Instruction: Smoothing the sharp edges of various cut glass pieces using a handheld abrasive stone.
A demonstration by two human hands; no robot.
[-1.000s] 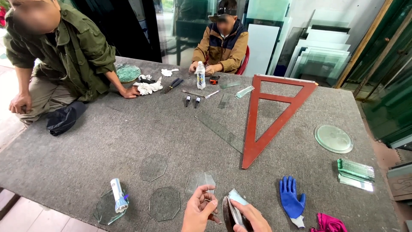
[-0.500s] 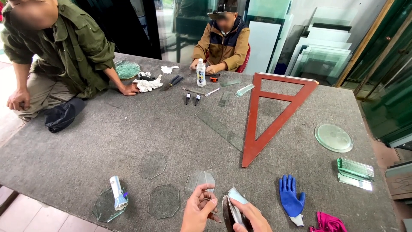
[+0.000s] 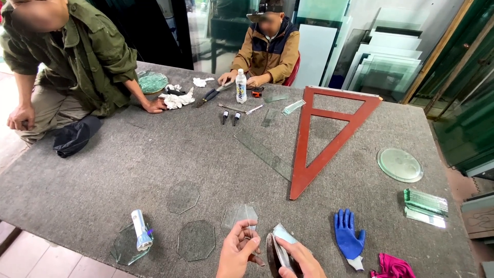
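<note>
At the near edge of the grey felt-covered table [image 3: 103,170], the left hand [image 3: 237,252] is pinching a small clear glass piece [image 3: 242,215] between thumb and fingertips, holding it just above the table surface, while the right hand [image 3: 298,257] is grasping a dark round disc-like tool [image 3: 272,253] together with a pale folded strip against its edge. Compared with the frames from a second ago, both hands are sitting in nearly the same place with the same grips, so very little is changing; the glass piece is staying in the fingers close to the tool rather than being set down. Just beside them, two clear octagonal glass panes [image 3: 196,240] are lying flat, with a third under a white tube [image 3: 139,236] to the left. To the right, a blue glove [image 3: 348,236] and a pink cloth [image 3: 392,266] are resting near the edge. Further out, a red triangular square [image 3: 329,139] is lying beside a long glass strip [image 3: 263,153], a round glass disc [image 3: 400,164] and a stack of glass slabs [image 3: 425,206]. At the far side, a person in a green jacket [image 3: 77,56] is leaning on the table, and another in a brown jacket [image 3: 270,54] is sitting behind a white bottle [image 3: 240,86], pliers [image 3: 208,95] and white rags [image 3: 176,99].
</note>
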